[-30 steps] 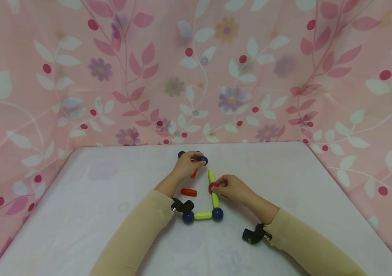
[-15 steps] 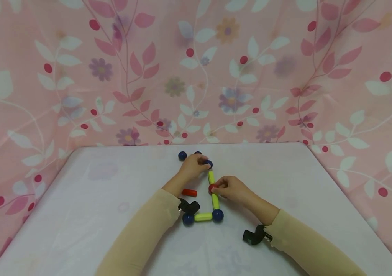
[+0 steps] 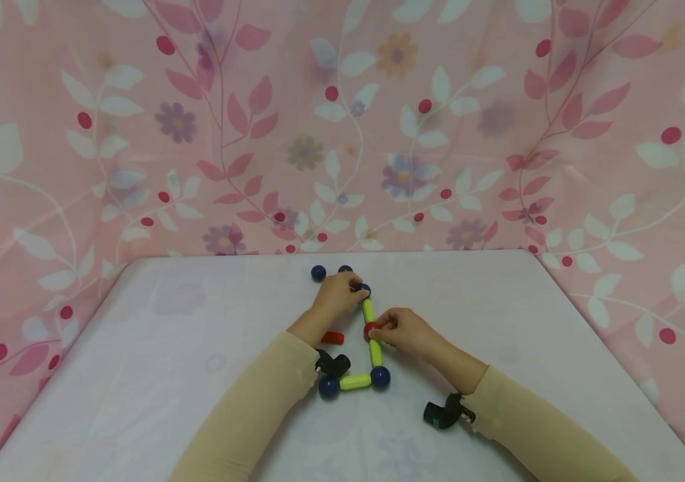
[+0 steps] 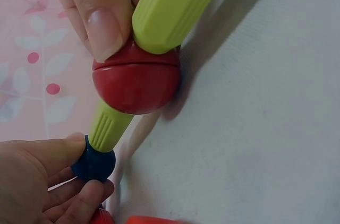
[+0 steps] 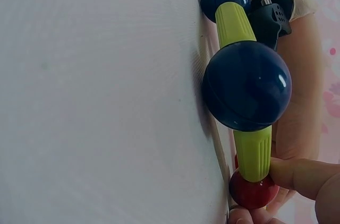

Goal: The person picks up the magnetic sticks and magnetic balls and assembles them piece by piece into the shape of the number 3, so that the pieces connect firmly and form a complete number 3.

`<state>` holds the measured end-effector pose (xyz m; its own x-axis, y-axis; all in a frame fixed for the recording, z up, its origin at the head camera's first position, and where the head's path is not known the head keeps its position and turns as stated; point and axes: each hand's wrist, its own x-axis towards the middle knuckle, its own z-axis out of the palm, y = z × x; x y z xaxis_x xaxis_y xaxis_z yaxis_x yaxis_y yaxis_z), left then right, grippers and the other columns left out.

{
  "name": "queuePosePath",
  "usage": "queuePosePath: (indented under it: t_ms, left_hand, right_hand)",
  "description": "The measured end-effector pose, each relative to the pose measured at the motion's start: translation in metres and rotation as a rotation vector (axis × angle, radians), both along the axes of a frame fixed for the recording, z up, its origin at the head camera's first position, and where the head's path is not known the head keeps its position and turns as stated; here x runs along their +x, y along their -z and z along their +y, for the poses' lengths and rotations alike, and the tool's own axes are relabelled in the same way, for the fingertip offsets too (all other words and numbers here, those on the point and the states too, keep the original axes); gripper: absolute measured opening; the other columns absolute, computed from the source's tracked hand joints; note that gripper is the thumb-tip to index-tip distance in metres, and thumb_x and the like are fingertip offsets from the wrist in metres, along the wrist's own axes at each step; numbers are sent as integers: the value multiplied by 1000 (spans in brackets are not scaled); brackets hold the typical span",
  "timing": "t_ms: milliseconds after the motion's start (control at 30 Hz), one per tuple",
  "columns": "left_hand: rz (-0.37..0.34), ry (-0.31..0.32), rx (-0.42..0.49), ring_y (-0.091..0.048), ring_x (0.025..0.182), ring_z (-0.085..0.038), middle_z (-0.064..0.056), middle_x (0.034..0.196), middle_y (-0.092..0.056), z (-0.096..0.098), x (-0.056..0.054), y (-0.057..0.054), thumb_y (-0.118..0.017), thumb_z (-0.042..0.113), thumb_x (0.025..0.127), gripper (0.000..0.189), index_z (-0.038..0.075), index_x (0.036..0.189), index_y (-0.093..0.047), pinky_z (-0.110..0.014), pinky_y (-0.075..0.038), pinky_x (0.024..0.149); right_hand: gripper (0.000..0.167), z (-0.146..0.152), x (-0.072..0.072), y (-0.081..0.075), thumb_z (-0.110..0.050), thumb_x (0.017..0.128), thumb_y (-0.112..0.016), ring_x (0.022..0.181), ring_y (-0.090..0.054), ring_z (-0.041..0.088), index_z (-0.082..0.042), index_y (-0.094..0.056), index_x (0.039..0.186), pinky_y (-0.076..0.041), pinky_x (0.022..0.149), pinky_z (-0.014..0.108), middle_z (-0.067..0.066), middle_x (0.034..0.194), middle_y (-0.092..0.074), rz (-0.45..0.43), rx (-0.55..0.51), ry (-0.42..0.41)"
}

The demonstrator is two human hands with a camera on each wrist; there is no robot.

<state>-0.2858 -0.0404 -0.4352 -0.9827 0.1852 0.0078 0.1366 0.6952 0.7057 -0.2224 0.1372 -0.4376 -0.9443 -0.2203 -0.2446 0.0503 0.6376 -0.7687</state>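
My left hand [image 3: 336, 298] pinches a blue ball [image 4: 95, 164] between thumb and fingers. The ball touches the far end of a yellow-green rod [image 3: 368, 310]. My right hand [image 3: 405, 329] grips a red ball [image 3: 370, 331] between that rod and a second yellow-green rod [image 3: 375, 353]. A nearer blue ball [image 5: 247, 85] joins the second rod to a third yellow-green rod [image 3: 355, 382], which ends in another blue ball [image 3: 329, 387]. Below the left fingers, a red piece [image 4: 102, 216] shows at the held blue ball, mostly hidden.
A loose red rod [image 3: 333, 338] lies left of the chain, partly behind the left wrist. Two blue balls, one farther left [image 3: 318, 273] and one behind the left hand [image 3: 345, 269], sit near the far edge of the white table [image 3: 137, 375]. A floral curtain [image 3: 342, 134] stands behind.
My left hand has moved right and slightly nearer, bringing its blue ball to the far yellow-green rod's end. My right hand stays on the red ball.
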Motion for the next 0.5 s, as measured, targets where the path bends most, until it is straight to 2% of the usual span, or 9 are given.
queuePosePath:
  t_ms: [200, 500]
  left_hand:
    - [24, 14, -37, -61, 90, -18, -4, 103, -70, 0, -1, 4, -73, 29, 93, 28, 9, 113, -71, -33, -53, 86]
    - [29, 28, -64, -59, 86, -18, -4, 99, -69, -1, 0, 3, -73, 30, 93, 29, 9, 112, -70, -32, -53, 84]
  right_hand:
    - [25, 0, 0, 1, -26, 90, -77, 69, -54, 17, -5, -68, 100, -44, 61, 27, 4, 81, -62, -3, -13, -2]
    - [25, 0, 0, 1, -26, 90, -77, 69, -53, 17, -5, -68, 99, -44, 61, 27, 4, 80, -62, 4, -12, -1]
